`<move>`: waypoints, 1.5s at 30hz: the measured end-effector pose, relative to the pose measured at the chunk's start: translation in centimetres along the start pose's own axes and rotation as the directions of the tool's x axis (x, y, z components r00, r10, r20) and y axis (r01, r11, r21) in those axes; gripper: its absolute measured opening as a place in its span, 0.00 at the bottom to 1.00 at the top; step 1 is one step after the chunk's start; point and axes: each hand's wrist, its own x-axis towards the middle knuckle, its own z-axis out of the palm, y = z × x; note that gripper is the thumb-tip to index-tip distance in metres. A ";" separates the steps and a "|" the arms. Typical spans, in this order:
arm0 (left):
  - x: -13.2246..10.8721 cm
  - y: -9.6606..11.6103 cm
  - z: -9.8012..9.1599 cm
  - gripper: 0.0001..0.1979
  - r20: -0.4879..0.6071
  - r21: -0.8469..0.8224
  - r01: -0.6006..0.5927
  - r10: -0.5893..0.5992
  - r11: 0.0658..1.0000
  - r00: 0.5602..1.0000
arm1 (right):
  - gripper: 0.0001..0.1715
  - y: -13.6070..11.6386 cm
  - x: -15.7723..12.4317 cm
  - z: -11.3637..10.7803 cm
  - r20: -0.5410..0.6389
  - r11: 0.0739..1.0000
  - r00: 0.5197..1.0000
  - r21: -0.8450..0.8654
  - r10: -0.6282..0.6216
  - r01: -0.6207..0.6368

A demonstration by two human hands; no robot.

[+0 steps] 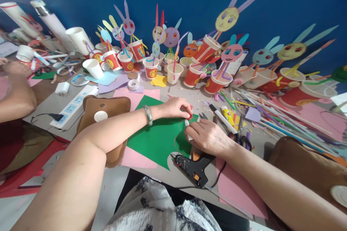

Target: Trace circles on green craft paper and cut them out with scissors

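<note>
My left hand [177, 107], with a bangle on the wrist, is closed in a pinch on a small red piece [190, 112] above the green paper [151, 133]. Close beside it, my right hand [207, 136] is closed round a slim white pen-like thing [187, 123], its tip at the red piece. Most of that white thing is hidden by my fingers. Curved pale lines show on the green sheet. Just below my right hand lies a black glue gun [191, 168]. Scissor blades [203, 116] poke out beyond my right knuckles.
Paper cups with paper rabbit heads [227, 19] line the blue wall. Pipe cleaners [273, 119], a marker [223, 119] and pink paper [238, 191] lie to the right. A power strip [74, 106] and brown pouch [108, 110] sit left, beyond them another person's arm [17, 90].
</note>
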 end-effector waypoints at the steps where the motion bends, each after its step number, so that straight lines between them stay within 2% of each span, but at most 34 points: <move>1: 0.0 -0.1 0.0 0.04 0.005 -0.010 0.004 -0.004 1.000 1.000 | 0.15 0.1 0.0 0.0 -0.015 1.000 1.000 0.011 0.002 -0.001; 6: 0.2 -0.3 0.1 0.04 0.004 -0.037 -0.002 0.002 0.999 1.000 | 0.13 0.8 -0.2 -0.1 -0.087 0.994 0.994 0.098 0.060 -0.051; 16: -0.1 0.1 -0.2 0.04 0.016 -0.026 -0.015 0.016 1.000 1.000 | 0.09 2.5 -0.6 -0.4 -0.117 0.962 0.985 0.254 0.129 -0.096; 25: -0.1 0.2 -0.1 0.03 0.005 -0.043 -0.031 0.031 0.999 0.999 | 0.06 3.9 -1.8 0.2 -0.120 0.922 0.952 0.309 0.282 -0.234; 32: 0.0 -0.1 -0.1 0.03 0.025 -0.040 -0.083 0.084 0.996 0.996 | 0.06 4.0 -1.9 0.5 -0.101 0.900 0.945 0.353 0.310 -0.258; 40: -0.1 0.0 -0.1 0.02 0.014 0.006 -0.047 0.047 0.999 0.999 | 0.05 3.4 -1.7 0.5 -0.128 0.878 0.939 0.413 0.318 -0.241; 43: 0.0 0.0 -0.1 0.02 0.020 -0.024 -0.041 0.041 0.999 0.999 | 0.06 3.2 -1.7 0.0 -0.155 0.832 0.889 0.449 0.432 -0.326; 45: 0.0 0.1 0.0 0.03 0.023 -0.060 -0.033 0.035 0.998 0.999 | 0.06 3.3 -1.7 -0.3 -0.176 0.769 0.807 0.470 0.564 -0.434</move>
